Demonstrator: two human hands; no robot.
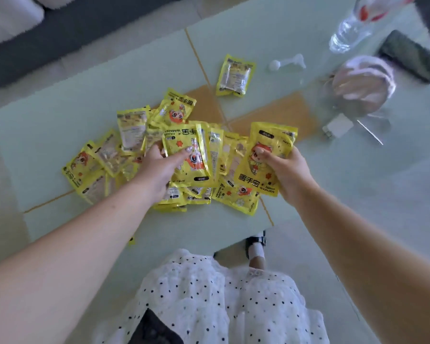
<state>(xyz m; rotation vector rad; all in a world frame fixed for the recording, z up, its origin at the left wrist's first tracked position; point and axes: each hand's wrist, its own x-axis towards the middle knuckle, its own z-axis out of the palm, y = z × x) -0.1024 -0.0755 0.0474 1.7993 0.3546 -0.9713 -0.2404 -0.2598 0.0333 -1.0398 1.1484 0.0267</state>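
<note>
Two gripped | left hand (157, 170): yellow packet (181, 140), label blurry | right hand (288, 172): "HAND WARMER" packet (271, 142)

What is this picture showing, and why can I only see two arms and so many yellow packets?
No machine here: a person wears a small camera on the head, looking down, so only what is in front of them shows. The left hand grips one yellow packet, and the right hand grips a second packet; its print says hand warmer. Below them a pile of the same packets lies on a pale green table. One lone packet lies farther off. At the far right are a clear bottle, a dark phone and a white scoop.
</note>
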